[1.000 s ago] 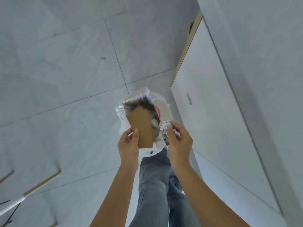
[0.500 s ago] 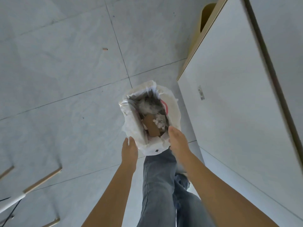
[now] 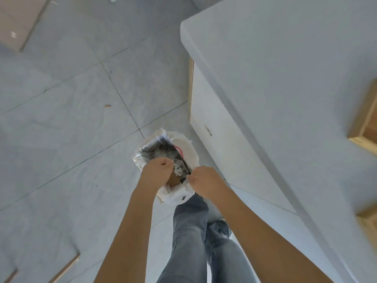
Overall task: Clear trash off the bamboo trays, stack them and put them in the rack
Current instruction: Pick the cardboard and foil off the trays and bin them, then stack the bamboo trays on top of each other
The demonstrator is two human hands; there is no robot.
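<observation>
A trash bin lined with a white bag (image 3: 184, 142) stands on the floor beside the counter. Inside it lie a brown card (image 3: 173, 180), crumpled white paper (image 3: 179, 170) and other rubbish. My left hand (image 3: 157, 170) hovers over the bin's near left rim, curled into a fist with nothing visible in it. Over the near right rim is my right hand (image 3: 205, 181), its fingers curled shut too. The corner of a bamboo tray (image 3: 364, 123) shows on the white counter at the right edge. A second piece of bamboo (image 3: 368, 220) lies lower down.
The white counter (image 3: 285, 78) fills the right side, with a cabinet door (image 3: 214, 127) below its edge. My legs in grey jeans (image 3: 189, 237) stand right behind the bin. Grey floor tiles spread to the left, with wooden pieces (image 3: 65, 268) at the lower left.
The brown card and crumpled paper left my hands and now lie in the bin. Both hands have curled shut above it. The view shifted, bringing the counter top and tray into sight.
</observation>
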